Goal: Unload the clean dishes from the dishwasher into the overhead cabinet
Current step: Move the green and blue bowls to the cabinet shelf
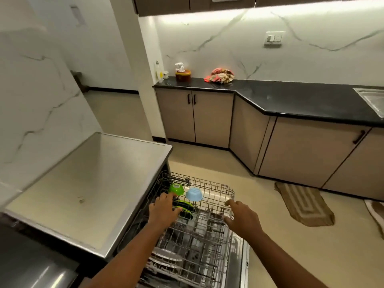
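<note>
Here, in the head view, both hands reach down over the pulled-out upper rack [207, 190] of the open dishwasher [243, 256]. The left hand [164, 208] lies at the rack's left side, fingers stretched forward and gripping nothing; its fingertips touch or nearly touch the green bowl [176, 188], which sits upside down just beyond them, with a dark green dish [185, 205] just to the right of the palm. The right hand [242, 218] hovers at the rack's right front corner, fingers loosely spread, also holding nothing; whether it touches the wire is unclear.

The light blue bowl [194, 194], also inverted, sits between the two hands, slightly nearer the left. White plates [166, 256] stand in the lower rack beneath the left forearm.

The green bowl lies straight ahead of the left grip, so that hand is best placed to take it first. The overhead cabinet [164, 5] is well away across the room, above the black worktop [291, 96].
</note>
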Action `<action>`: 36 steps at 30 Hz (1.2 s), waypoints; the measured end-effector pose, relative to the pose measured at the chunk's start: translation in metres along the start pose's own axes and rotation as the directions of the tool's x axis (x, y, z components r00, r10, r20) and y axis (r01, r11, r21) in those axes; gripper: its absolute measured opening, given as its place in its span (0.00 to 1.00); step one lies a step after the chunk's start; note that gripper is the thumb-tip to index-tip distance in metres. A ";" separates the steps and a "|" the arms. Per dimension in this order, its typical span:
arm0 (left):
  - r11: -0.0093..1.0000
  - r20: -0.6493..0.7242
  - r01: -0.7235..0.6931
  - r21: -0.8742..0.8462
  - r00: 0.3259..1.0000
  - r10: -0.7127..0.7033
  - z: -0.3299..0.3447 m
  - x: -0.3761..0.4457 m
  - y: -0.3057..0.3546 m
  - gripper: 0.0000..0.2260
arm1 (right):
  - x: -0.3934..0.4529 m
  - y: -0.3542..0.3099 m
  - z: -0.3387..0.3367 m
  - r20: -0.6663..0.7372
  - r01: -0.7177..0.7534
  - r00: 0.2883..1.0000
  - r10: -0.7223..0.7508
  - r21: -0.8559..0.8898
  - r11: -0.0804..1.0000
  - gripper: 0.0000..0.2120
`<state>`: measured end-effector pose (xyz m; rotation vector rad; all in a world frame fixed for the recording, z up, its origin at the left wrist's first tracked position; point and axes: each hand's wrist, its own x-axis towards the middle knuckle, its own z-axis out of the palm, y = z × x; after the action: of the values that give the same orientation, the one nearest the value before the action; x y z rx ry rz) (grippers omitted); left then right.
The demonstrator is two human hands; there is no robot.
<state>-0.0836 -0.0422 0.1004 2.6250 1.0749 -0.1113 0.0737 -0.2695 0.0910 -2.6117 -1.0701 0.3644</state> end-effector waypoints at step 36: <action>0.724 0.172 0.634 -0.269 0.772 -0.612 0.257 0.347 -0.050 0.52 | 0.363 0.053 0.291 0.496 0.269 0.828 -0.262 0.058 0.961 0.42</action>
<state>0.1415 0.1469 -0.2204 1.8651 1.7521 -0.1607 0.2595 0.0033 -0.2407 -2.3803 -1.5793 1.0099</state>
